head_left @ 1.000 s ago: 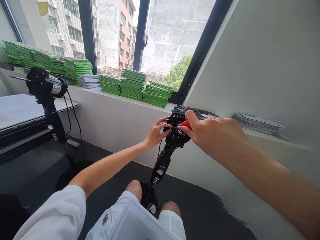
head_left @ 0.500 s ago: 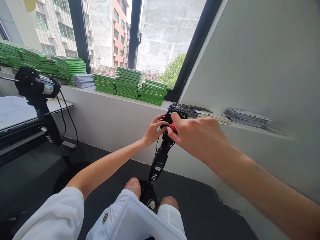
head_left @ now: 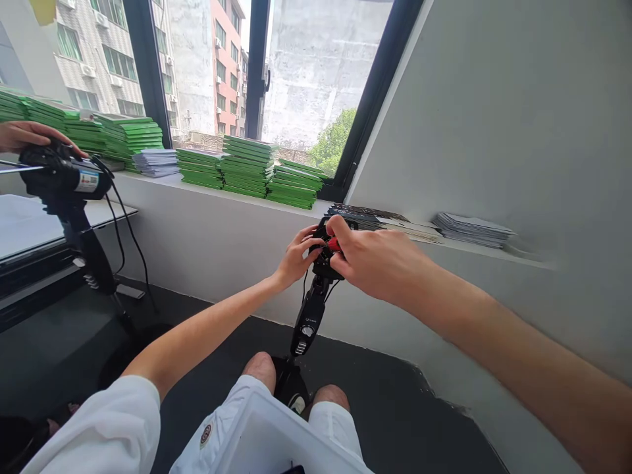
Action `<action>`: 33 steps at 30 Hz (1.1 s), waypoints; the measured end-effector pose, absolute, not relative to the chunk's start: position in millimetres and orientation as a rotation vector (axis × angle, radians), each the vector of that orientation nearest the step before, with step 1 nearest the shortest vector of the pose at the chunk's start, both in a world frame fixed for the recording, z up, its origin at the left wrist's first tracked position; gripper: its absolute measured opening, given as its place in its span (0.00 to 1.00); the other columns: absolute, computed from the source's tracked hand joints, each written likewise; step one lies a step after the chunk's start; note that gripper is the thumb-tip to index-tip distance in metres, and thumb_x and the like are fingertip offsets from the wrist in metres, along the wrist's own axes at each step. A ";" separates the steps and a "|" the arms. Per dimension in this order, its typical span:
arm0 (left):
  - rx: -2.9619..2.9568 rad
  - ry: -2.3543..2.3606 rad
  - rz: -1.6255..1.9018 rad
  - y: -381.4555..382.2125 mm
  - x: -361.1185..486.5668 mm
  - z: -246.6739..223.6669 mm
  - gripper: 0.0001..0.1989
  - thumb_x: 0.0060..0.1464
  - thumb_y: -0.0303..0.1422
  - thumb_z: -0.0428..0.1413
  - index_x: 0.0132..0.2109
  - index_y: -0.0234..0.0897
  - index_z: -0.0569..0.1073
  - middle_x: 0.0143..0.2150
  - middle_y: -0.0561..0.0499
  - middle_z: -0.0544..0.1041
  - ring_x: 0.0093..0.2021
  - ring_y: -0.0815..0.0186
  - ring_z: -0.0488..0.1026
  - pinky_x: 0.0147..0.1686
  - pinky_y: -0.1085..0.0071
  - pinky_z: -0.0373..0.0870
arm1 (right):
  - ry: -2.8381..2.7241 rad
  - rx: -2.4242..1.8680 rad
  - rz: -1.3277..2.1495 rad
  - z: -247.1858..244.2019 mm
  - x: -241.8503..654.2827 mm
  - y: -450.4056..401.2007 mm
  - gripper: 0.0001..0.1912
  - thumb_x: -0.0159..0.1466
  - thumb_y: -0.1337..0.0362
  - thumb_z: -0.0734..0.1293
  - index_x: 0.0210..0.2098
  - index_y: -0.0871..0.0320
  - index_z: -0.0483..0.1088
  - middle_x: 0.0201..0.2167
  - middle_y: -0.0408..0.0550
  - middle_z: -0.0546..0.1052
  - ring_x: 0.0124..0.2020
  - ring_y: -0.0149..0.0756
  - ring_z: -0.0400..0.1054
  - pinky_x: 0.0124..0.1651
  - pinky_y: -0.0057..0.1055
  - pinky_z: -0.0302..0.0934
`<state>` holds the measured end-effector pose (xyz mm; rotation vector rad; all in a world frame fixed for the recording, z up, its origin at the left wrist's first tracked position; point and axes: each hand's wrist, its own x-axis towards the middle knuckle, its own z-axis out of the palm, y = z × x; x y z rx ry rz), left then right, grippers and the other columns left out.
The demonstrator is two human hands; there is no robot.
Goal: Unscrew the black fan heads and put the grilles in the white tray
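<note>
A black stand fan (head_left: pixel 309 316) without blades or grille rises from the floor in front of my knees, a round dial on its column. Its head (head_left: pixel 323 268) sits between my hands. My left hand (head_left: pixel 295 258) grips the left side of the head, thumb and forefinger close together at its middle. From the right, my right hand (head_left: pixel 375 260) is closed around a red-handled screwdriver (head_left: pixel 334 245), pointed at the fan head near my left fingertips. The screwdriver's tip and any screw there are too small or hidden to make out.
A white plastic box (head_left: pixel 276 428) rests on my lap. Green-edged stacks (head_left: pixel 247 171) and grey sheets (head_left: pixel 471 230) line the sill. At left, another person's hand (head_left: pixel 29 136) touches a second black fan (head_left: pixel 64 174) beside a white table (head_left: pixel 116 214); cords hang there.
Another person's hand has come in from the left onto the second fan. The view has shifted slightly; my hands keep almost the same position at the fan head.
</note>
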<state>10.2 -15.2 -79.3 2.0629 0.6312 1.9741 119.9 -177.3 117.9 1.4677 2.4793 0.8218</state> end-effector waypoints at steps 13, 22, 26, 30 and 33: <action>2.082 0.712 1.942 -20.9 8.6 -77.7 0.08 0.67 0.33 0.54 0.52 0.42 0.74 0.66 0.43 0.70 0.67 0.57 0.69 0.66 0.52 0.70 | 2.400 1.509 1.054 116.0 126.9 -178.5 0.18 0.74 0.56 0.52 0.51 0.60 0.66 0.26 0.52 0.78 0.27 0.45 0.74 0.27 0.31 0.45; 2.055 0.601 1.943 -14.5 14.5 -81.8 0.09 0.68 0.34 0.53 0.50 0.43 0.77 0.68 0.44 0.69 0.67 0.55 0.69 0.67 0.50 0.69 | 2.275 1.486 1.268 116.5 121.4 -175.6 0.27 0.76 0.54 0.45 0.47 0.62 0.70 0.20 0.55 0.73 0.26 0.49 0.73 0.28 0.32 0.45; 2.039 0.656 1.947 -16.4 10.6 -81.5 0.10 0.67 0.34 0.54 0.52 0.44 0.75 0.67 0.44 0.69 0.68 0.56 0.68 0.68 0.49 0.68 | 2.374 1.551 1.073 120.7 122.9 -168.5 0.21 0.73 0.56 0.50 0.50 0.59 0.68 0.24 0.51 0.76 0.26 0.45 0.72 0.28 0.32 0.46; 2.042 0.670 1.954 -15.2 10.9 -82.4 0.09 0.68 0.35 0.54 0.51 0.44 0.76 0.67 0.44 0.70 0.68 0.56 0.69 0.68 0.51 0.68 | 2.386 1.522 0.868 123.2 124.7 -166.9 0.21 0.73 0.57 0.54 0.59 0.61 0.62 0.28 0.51 0.79 0.27 0.44 0.72 0.27 0.31 0.46; 2.052 0.637 1.960 -12.8 14.6 -84.1 0.10 0.69 0.36 0.52 0.51 0.43 0.77 0.68 0.44 0.69 0.67 0.56 0.69 0.68 0.53 0.69 | 2.300 1.585 1.074 123.3 123.2 -172.0 0.25 0.76 0.52 0.50 0.55 0.63 0.67 0.25 0.54 0.77 0.29 0.48 0.73 0.28 0.32 0.46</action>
